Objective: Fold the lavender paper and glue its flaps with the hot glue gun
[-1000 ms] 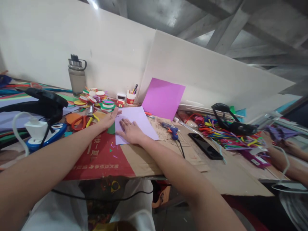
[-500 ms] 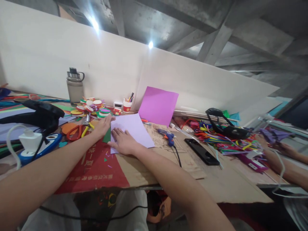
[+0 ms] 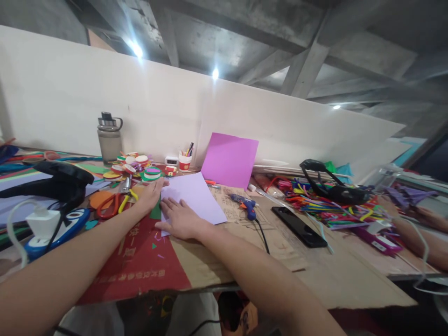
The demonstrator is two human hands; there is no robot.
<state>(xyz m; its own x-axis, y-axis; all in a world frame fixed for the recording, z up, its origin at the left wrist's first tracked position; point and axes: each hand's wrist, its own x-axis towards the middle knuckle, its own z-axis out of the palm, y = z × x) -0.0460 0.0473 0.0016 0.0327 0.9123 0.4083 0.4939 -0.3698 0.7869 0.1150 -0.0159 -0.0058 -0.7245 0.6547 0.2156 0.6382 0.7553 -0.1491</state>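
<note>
A light purple sheet of paper lies on the table, over red and brown cardboard. My right hand rests flat on its left part, fingers spread. At the sheet's upper left edge is my left hand, laid low with its fingers stretched toward the paper. A strip of green paper shows between the hands. Beside my left wrist lie red-handled scissors and a yellow-handled tool. To the right of the sheet is a blue glue gun.
A darker purple sheet leans against the white board. A phone lies right of the glue gun, before a pile of coloured pipe cleaners. A bottle stands at the back left. Another person's hand holds purple pieces at far right.
The camera view has tilted up slightly, so the table sits lower in the picture. Both hands stay in about the same place on and beside the light purple sheet.
</note>
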